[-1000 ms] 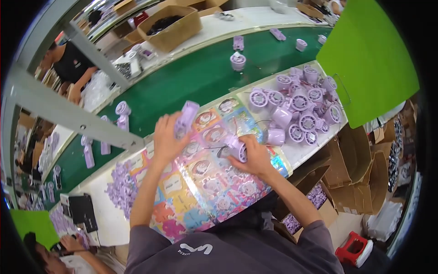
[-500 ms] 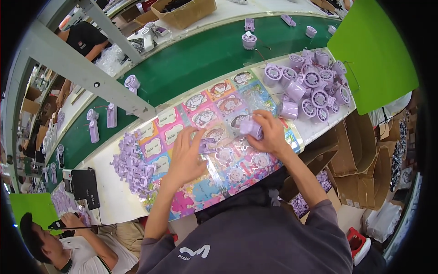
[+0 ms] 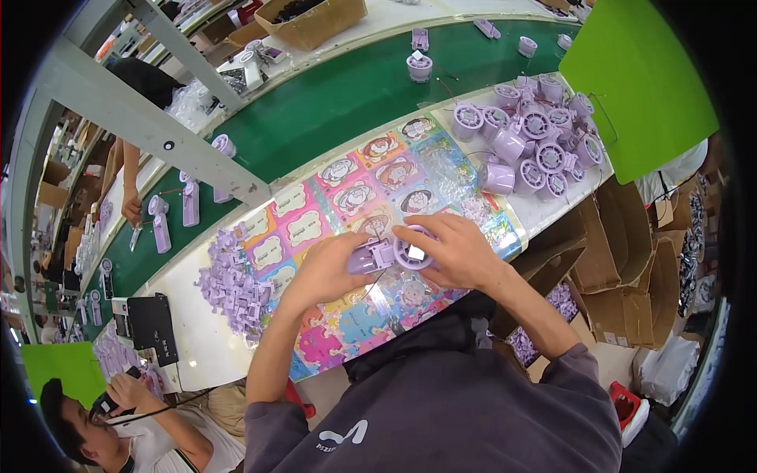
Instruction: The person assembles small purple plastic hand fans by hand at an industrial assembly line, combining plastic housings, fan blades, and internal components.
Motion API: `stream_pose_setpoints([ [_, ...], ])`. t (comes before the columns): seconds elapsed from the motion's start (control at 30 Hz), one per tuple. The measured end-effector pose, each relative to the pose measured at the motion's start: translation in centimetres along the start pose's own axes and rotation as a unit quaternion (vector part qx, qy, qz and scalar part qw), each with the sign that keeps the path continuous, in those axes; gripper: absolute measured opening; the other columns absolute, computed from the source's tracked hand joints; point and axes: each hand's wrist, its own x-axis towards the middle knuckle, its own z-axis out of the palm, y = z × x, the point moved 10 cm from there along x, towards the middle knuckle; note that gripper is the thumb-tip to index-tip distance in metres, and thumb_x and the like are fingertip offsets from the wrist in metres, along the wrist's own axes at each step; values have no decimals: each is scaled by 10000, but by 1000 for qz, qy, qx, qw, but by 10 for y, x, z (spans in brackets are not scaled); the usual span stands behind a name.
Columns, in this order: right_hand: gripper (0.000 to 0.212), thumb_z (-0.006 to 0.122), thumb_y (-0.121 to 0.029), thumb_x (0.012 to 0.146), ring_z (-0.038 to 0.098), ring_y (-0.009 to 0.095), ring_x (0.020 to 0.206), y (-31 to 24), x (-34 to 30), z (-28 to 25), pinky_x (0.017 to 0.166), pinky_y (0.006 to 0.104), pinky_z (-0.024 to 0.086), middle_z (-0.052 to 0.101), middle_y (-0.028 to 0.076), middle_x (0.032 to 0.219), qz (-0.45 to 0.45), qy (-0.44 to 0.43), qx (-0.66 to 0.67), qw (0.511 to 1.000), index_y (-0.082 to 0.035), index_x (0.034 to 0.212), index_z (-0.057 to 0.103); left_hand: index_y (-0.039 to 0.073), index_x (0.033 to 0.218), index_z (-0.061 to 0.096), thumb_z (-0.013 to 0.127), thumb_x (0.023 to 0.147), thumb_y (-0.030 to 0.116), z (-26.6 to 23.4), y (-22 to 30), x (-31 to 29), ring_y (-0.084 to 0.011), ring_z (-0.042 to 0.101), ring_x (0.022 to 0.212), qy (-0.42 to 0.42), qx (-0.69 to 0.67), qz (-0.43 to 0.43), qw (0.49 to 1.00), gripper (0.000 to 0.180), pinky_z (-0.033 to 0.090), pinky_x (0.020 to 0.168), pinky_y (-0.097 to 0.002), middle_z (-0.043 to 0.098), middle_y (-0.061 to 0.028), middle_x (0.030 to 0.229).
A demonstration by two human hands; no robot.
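My left hand (image 3: 325,270) grips a light purple fan handle (image 3: 367,257) between thumb and fingers, above a colourful printed sheet (image 3: 351,327). Against the handle's right end sits a round purple fan head (image 3: 411,252), its open side up with a white square piece in it. My right hand (image 3: 457,254) is closed round the fan head from the right. Whether the two parts are joined or only touching, I cannot tell. A thin wire hangs below the handle.
Purple fan heads (image 3: 544,142) are heaped at the right by a green panel (image 3: 639,87). Small purple parts (image 3: 233,280) lie piled at the left. A green conveyor belt (image 3: 315,118) carries more fan pieces behind. Cardboard boxes (image 3: 615,268) stand right; a co-worker (image 3: 150,426) sits lower left.
My right hand has brought the fan head left and turned its open side up, against the handle. My left hand has closed on the handle. Another person's hand has come over the belt.
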Motion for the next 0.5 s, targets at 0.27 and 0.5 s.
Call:
stream_pose_setpoints([
  [0.27,846,808,-121,570,663,285,916,-4,9,-9,779,399,551,640,110,1215,-5,15,-35,999,-158,1390,602,8,1236,676,856,726,241,-7,-4,-6,-360,683,1030,48,-89,-13,995,589,523,895,-425,709,-188,1117],
  [0.5,775,742,-42,589,638,259,849,-15,14,-9,714,367,541,638,99,1192,-18,36,-80,996,-158,1348,636,-19,1169,713,839,794,198,-5,-11,-4,-289,713,923,81,-154,-55,983,452,540,847,-355,738,-166,1041],
])
